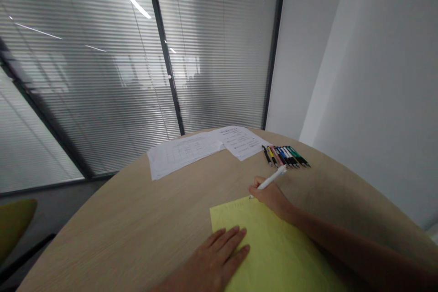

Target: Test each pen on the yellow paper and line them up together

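A yellow sheet of paper [273,251] lies on the round light-wood table [137,219] in front of me. My left hand [219,255] rests flat on the sheet's left edge, fingers stretched out. My right hand [270,195] is closed round a white pen [273,177], its tip touching the top edge of the yellow sheet.
A row of several coloured pens [285,156] lies beyond my right hand. Two white printed sheets [185,151] [241,141] lie at the table's far edge. Behind stand a glass wall with blinds and a white wall at right. A yellow-green chair [13,223] shows at far left.
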Demonstrator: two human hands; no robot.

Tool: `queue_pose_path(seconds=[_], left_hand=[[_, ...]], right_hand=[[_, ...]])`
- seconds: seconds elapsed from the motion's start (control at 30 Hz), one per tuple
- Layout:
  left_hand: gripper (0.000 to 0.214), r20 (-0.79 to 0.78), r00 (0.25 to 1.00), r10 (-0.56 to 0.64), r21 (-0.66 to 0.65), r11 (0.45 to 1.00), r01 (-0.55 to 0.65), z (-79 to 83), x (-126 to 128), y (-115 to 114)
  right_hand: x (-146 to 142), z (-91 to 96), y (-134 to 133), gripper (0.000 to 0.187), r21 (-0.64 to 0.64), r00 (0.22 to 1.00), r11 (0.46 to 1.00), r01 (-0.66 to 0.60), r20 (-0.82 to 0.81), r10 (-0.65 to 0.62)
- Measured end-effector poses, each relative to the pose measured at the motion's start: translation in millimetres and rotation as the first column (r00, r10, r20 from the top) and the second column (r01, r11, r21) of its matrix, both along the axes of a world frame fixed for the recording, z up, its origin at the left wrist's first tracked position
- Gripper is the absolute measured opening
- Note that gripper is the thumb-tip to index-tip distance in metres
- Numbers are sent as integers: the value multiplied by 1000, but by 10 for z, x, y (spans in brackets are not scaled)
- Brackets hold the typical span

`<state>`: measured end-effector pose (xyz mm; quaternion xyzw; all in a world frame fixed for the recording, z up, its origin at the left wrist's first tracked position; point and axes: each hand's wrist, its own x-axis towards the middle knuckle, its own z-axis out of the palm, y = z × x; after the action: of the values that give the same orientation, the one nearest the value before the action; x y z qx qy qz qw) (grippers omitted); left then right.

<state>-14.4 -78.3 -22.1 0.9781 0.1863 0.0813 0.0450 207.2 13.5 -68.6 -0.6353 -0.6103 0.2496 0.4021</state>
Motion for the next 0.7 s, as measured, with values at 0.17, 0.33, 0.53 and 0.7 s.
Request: queue_pose_path(seconds=[0.17,0.33,0.53,0.7], left_hand=[[56,4,1000,21,18,1000,-21,-12,4,6],[58,-14,1000,8,15,1000,-8,5,2,12],[55,-28,999,21,12,1000,-20,67,4,-4],[60,-18,1000,3,7,1000,-3,71,-7,19]], right_hand=[[27,39,6,20,13,996,1000,-24,-87,25],[135,162,9,17,80,959,987,-139,-237,154],[271,271,133,40,33,929,985,-171,-329,172],[266,333,191,34,-54,928,994,-99,-366,72]])
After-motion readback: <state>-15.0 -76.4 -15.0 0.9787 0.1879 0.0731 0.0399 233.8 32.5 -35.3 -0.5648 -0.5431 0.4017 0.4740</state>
